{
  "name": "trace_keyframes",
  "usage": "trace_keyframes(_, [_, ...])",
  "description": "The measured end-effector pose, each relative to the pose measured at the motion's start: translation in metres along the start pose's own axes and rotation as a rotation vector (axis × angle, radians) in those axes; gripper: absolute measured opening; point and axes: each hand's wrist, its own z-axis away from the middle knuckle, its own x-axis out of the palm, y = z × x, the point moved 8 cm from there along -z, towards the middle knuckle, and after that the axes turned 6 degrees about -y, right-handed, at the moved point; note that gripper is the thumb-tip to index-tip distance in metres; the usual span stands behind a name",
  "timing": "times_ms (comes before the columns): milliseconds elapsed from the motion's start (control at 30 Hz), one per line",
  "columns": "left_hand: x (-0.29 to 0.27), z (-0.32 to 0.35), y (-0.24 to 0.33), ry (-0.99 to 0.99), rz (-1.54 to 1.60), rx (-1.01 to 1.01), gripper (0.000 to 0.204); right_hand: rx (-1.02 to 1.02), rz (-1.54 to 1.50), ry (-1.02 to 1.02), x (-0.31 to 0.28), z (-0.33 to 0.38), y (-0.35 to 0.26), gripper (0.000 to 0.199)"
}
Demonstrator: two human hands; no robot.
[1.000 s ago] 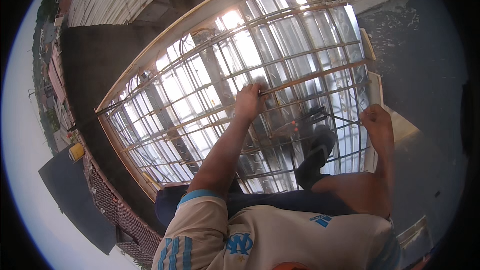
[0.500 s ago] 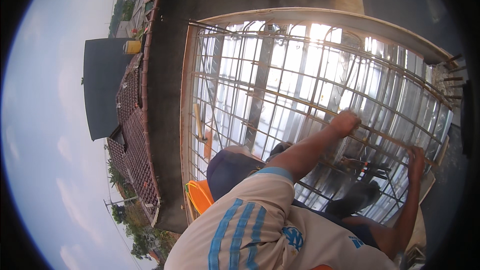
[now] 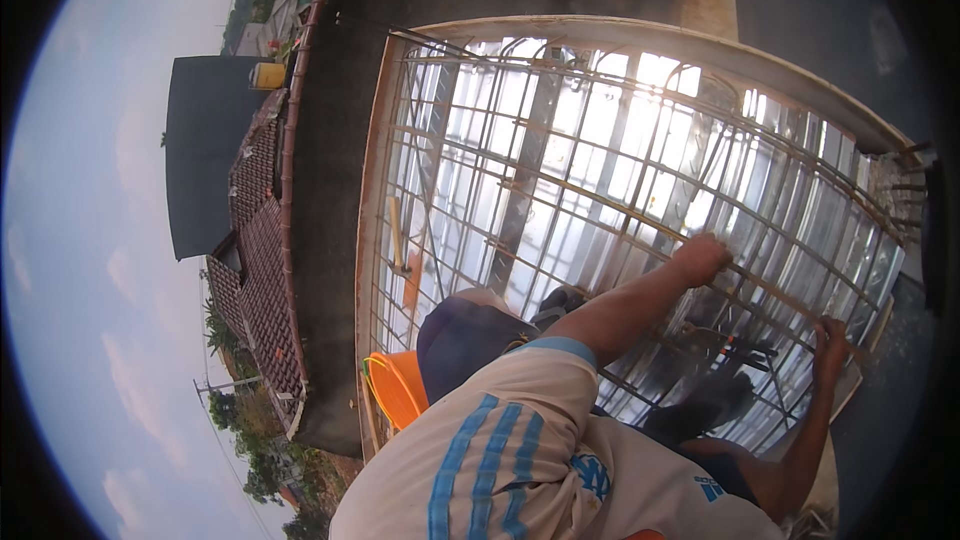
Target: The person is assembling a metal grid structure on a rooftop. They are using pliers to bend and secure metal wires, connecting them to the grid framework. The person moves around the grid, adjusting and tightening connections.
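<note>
I squat over a grid of steel rebar [image 3: 580, 195] above shiny corrugated metal sheeting [image 3: 560, 155]. My left hand [image 3: 703, 260] is closed in a fist around one long rusty bar [image 3: 765, 287] near the grid's middle. Farther right, the fingers of my right hand [image 3: 829, 345] curl round the same bar close to its end. A pincer-like hand tool [image 3: 745, 348] with dark handles lies on the grid between my arms, beside my dark shoe [image 3: 715, 400]; its jaws are hard to make out.
A hammer [image 3: 397, 230] with a pale wooden handle rests at the left, beside an orange-brown block [image 3: 413, 280]. An orange bucket [image 3: 397, 390] stands near my knee. Wooden boards [image 3: 640, 30] frame the grid. Bar ends [image 3: 905, 223] stick out at right. Tiled roofs [image 3: 268, 290] lie beyond the left edge.
My view has shifted slightly, so the grid and roofs sit a little differently. Both hands keep their hold on the bar, with little visible movement along it.
</note>
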Motion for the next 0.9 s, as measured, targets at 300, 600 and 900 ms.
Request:
trace_keyframes(300, [-0.030,-0.007,0.010,-0.023,-0.087,-0.034,0.025,0.059,0.062,0.055,-0.020,-0.013,-0.039,0.021])
trace_keyframes(600, [-0.035,-0.020,0.024,-0.050,-0.174,-0.038,0.018,0.101,0.112,0.148,-0.024,-0.012,-0.030,0.023])
trace_keyframes(900, [-0.074,-0.029,0.018,0.253,-0.272,-0.048,0.022,0.080,0.190,0.157,-0.036,-0.040,-0.055,0.014])
